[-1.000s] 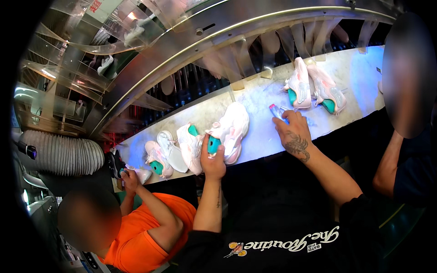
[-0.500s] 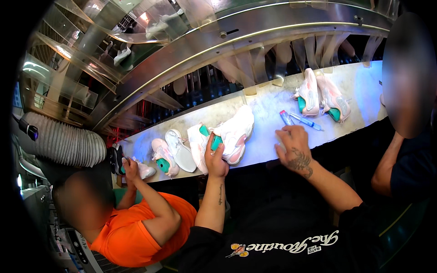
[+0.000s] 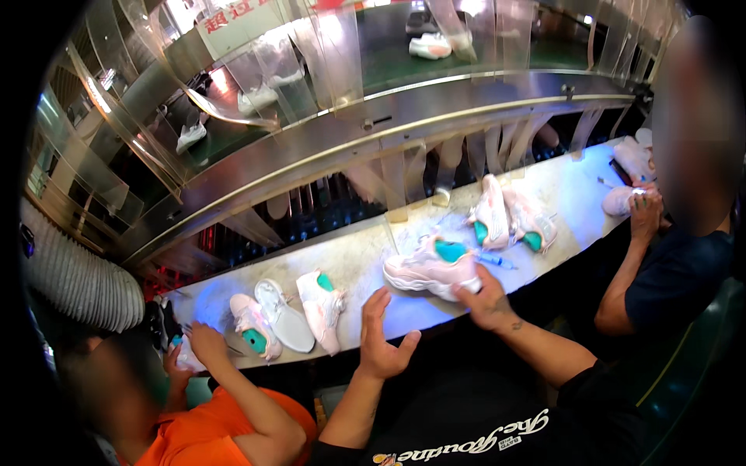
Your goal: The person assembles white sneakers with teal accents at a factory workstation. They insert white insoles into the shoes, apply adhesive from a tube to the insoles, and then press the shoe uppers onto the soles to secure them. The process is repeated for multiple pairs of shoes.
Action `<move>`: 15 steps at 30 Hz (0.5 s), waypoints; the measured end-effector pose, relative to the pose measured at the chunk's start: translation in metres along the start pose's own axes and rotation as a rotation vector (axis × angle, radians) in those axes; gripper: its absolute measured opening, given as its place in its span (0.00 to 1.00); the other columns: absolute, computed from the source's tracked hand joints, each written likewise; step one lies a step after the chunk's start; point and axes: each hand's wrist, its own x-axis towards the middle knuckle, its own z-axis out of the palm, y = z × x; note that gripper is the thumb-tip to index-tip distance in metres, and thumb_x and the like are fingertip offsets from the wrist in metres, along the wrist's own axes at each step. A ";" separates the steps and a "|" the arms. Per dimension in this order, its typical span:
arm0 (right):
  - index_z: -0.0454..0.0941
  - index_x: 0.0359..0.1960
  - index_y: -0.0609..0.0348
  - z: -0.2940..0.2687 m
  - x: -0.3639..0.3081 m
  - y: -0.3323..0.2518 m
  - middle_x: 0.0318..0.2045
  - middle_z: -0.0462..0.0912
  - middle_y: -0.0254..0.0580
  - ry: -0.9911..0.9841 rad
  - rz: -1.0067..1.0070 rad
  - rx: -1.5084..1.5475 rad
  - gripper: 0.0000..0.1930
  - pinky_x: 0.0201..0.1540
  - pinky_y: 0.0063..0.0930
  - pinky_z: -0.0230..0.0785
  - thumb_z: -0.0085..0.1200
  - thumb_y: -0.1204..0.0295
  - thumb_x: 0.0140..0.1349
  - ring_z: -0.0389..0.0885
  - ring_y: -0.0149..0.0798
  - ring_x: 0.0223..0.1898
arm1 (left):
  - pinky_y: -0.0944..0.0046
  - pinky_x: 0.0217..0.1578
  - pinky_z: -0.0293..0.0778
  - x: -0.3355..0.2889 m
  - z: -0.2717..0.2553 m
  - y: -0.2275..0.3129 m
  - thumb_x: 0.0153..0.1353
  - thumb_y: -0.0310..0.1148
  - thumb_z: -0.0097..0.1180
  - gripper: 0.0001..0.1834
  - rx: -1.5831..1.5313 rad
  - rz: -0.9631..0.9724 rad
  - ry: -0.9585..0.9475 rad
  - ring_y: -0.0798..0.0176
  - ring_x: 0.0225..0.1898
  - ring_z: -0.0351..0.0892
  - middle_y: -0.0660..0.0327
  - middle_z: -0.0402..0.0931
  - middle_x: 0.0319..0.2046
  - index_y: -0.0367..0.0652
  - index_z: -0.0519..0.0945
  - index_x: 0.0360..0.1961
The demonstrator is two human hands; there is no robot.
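Observation:
My right hand [image 3: 491, 299] grips the heel end of a white and pale pink sneaker [image 3: 416, 273] with a teal inside, thumb on its side. The sneaker is upright over the bench, its toe to the left. Just left of and below it, my left hand [image 3: 385, 338] is open, thumb and fingers apart, with nothing in it. A blue pen-like tool [image 3: 497, 260] lies behind the held sneaker, partly hidden. Beyond it stand two similar sneakers, one on the left [image 3: 489, 213] and one on the right [image 3: 530, 221].
To the left on the pale bench [image 3: 357, 299] lie another pink sneaker [image 3: 320, 311], a white-soled shoe [image 3: 286, 317] and a further sneaker [image 3: 252, 330]. People work on both sides. Behind the bench runs a metal frame [image 3: 373, 124] with hanging clear plastic strips.
The sneaker has passed from my left hand to my right hand and turned, toe now leftward. My left hand has let go. The view has shifted, showing more bench on the right.

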 end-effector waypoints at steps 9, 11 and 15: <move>0.67 0.76 0.65 -0.145 0.159 -0.218 0.71 0.77 0.49 0.571 -1.025 0.538 0.26 0.72 0.45 0.79 0.52 0.66 0.84 0.80 0.46 0.70 | 0.37 0.67 0.69 0.003 -0.006 -0.053 0.56 0.45 0.77 0.24 0.844 0.177 0.017 0.39 0.63 0.77 0.50 0.80 0.56 0.44 0.86 0.49; 0.71 0.72 0.65 -0.172 0.210 -0.296 0.63 0.82 0.45 0.793 -1.136 0.291 0.28 0.66 0.40 0.79 0.60 0.60 0.79 0.82 0.42 0.63 | 0.39 0.65 0.70 0.006 -0.005 -0.053 0.54 0.44 0.77 0.22 0.841 0.184 0.035 0.41 0.61 0.77 0.52 0.80 0.54 0.44 0.87 0.46; 0.77 0.69 0.60 -0.267 0.298 -0.403 0.56 0.85 0.44 0.796 -0.801 -0.118 0.32 0.63 0.37 0.76 0.67 0.50 0.74 0.83 0.44 0.58 | 0.40 0.62 0.71 0.012 0.008 -0.052 0.52 0.43 0.78 0.22 0.819 0.186 0.016 0.41 0.60 0.77 0.52 0.80 0.54 0.45 0.87 0.44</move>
